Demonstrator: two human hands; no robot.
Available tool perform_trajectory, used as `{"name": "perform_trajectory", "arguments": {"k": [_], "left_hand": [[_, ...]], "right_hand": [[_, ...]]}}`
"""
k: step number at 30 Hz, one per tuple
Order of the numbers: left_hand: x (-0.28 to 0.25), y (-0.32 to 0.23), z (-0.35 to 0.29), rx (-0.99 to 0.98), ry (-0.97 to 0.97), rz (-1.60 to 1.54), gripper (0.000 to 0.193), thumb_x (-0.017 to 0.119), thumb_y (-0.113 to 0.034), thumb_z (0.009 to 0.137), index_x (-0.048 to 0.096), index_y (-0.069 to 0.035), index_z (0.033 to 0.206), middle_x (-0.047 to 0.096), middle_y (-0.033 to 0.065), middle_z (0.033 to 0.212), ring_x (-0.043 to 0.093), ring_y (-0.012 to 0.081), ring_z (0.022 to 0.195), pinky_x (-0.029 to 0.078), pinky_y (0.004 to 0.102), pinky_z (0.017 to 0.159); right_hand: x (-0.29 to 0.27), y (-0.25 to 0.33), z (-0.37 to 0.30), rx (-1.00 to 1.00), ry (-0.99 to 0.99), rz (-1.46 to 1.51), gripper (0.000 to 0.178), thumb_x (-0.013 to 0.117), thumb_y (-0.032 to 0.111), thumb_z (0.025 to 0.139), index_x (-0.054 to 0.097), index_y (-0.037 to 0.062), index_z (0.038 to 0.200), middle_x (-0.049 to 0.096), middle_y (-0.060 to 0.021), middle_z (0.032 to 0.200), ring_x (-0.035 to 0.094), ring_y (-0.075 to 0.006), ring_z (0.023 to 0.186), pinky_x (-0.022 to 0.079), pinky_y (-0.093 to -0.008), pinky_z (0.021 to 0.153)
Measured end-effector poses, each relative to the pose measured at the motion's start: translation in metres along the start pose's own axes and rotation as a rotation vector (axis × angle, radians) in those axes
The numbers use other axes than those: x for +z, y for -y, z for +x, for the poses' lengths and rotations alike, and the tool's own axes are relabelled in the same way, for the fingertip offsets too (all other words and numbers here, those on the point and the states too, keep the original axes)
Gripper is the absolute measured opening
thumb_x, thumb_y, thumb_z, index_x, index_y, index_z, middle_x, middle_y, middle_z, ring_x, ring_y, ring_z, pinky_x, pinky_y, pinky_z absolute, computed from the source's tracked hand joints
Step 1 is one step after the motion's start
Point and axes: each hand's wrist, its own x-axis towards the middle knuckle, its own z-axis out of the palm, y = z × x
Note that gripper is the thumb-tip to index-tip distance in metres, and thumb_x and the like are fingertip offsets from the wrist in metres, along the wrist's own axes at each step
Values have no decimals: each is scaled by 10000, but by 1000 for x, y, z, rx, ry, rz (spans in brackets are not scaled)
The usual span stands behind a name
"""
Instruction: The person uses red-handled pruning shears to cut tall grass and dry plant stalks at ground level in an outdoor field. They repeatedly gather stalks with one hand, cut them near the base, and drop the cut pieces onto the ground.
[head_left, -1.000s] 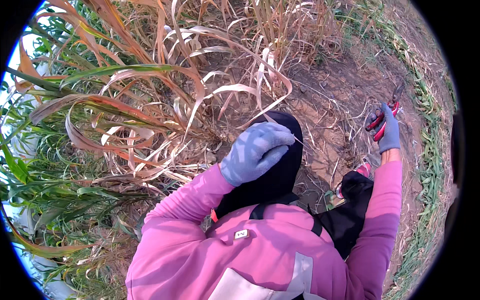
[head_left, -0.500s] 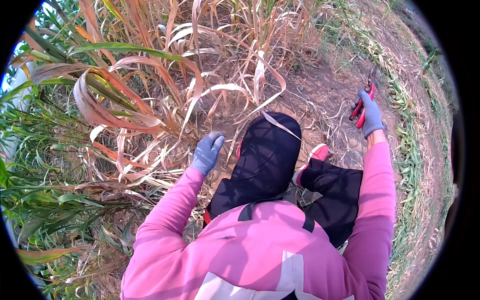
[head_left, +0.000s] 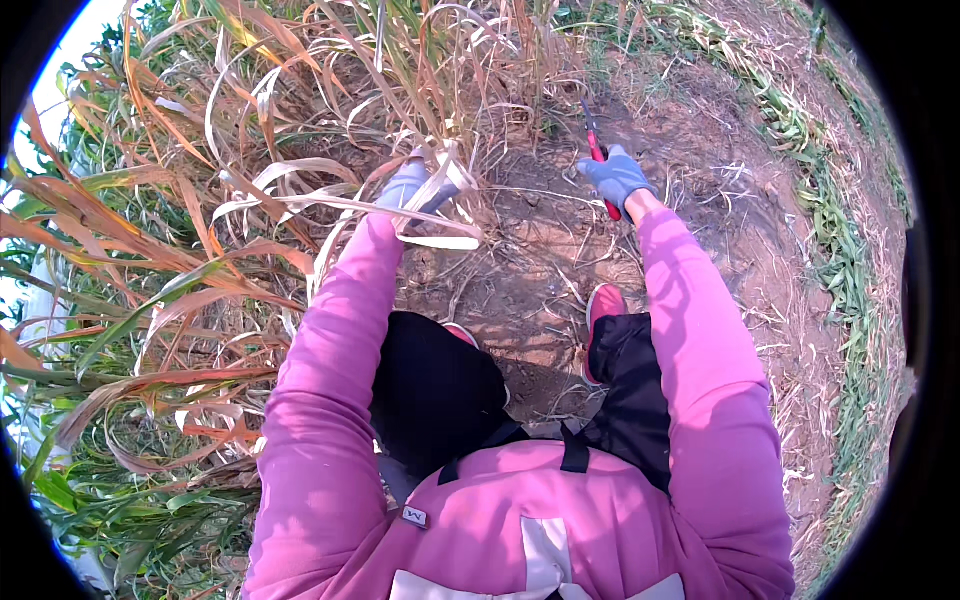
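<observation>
My left hand, in a grey glove, is closed around the lower part of some dry, pale stalks. Curled dry leaves cross in front of it and hide part of its fingers. To its right, over bare soil, my right hand, gloved too, grips red-handled pruning shears. Their dark blade points away from me, toward the foot of the standing plants. A gap of soil separates the shears from the stalks in my left hand.
Tall, drying plants with orange and tan leaves crowd the left and far side. Greener leaves grow at the lower left. Dry scraps litter the brown soil. A strip of cut green leaves curves along the right.
I have stepped closer to the plants. My left hand has gone forward and closed on stalks. My right hand has swung in from the right with the shears, now nearer the left hand.
</observation>
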Motion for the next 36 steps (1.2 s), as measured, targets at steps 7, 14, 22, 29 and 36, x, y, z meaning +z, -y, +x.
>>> {"name": "perform_trajectory", "arguments": {"k": [7, 14, 22, 29, 36], "left_hand": [[58, 43, 81, 80, -188, -679, 368, 659, -346, 841, 640, 1, 962, 646, 83, 870, 594, 156, 774, 471, 320, 692], [62, 82, 94, -235, -100, -1188, 263, 594, -303, 915, 621, -41, 924, 663, 97, 850, 632, 195, 746, 512, 291, 647], [37, 109, 77, -350, -113, -1011, 302, 499, -345, 961, 550, -49, 925, 627, 116, 944, 624, 190, 899, 522, 322, 772], [36, 87, 86, -343, -115, -882, 277, 454, -299, 978, 560, -53, 906, 658, 103, 911, 625, 163, 834, 499, 297, 735], [37, 86, 97, -254, -95, -847, 288, 451, -284, 979, 547, -35, 870, 639, 96, 880, 618, 150, 807, 501, 293, 746]], "right_hand": [[57, -49, 48, -285, 149, -762, 491, 649, 336, 729, 565, 23, 1099, 621, -181, 1094, 592, -358, 1022, 475, -407, 859], [104, -87, 85, -422, 304, -898, 445, 627, 235, 714, 559, 52, 1114, 596, -161, 1100, 541, -313, 1108, 335, -489, 1013], [206, -115, 138, -634, 196, -771, 221, 567, 194, 762, 602, 100, 959, 631, -119, 933, 606, -281, 918, 415, -456, 815], [234, -84, 147, -602, 354, -726, 292, 574, 175, 754, 567, 61, 1023, 605, -129, 1002, 568, -289, 1008, 385, -447, 891], [234, -80, 154, -660, 489, -667, 208, 551, 147, 773, 565, 67, 964, 650, -127, 897, 620, -296, 921, 419, -410, 830]]}}
